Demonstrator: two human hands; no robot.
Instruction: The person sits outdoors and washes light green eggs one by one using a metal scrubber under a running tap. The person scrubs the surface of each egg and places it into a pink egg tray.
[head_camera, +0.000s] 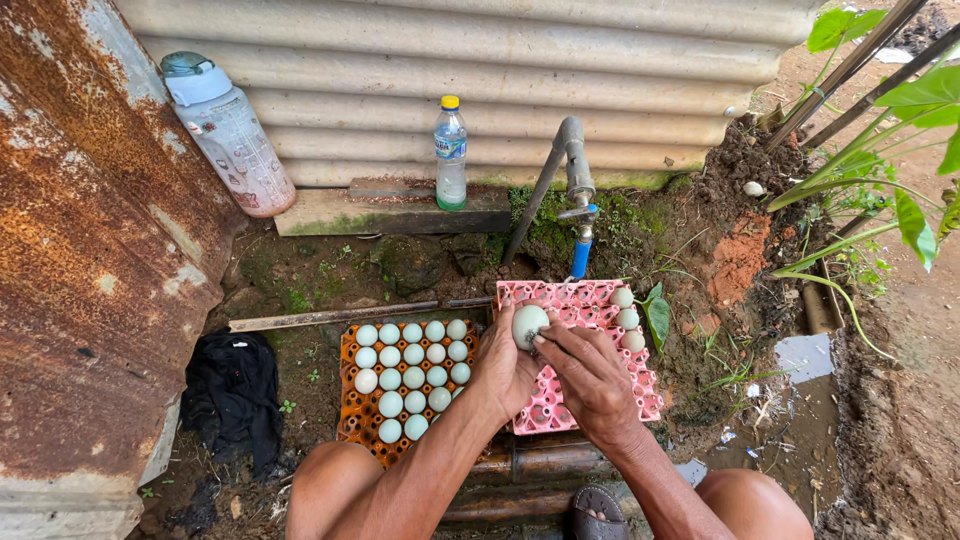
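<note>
A pale egg (529, 325) is gripped by the closed fingers (510, 345) of the left hand (508, 372) while it is rubbed by the right hand (590, 380), fingers curled on it. Beneath the fingers lies the pink tray (585, 302); too much pressure could crack the shell, or a slip could drop it.

Part of the pale egg (528, 325) is covered by the left hand (507, 368) and right hand (590, 375). Much of the pink tray (585, 300) is hidden beneath them. The sandal (600, 513) and both knees are cut off by the lower edge.
</note>
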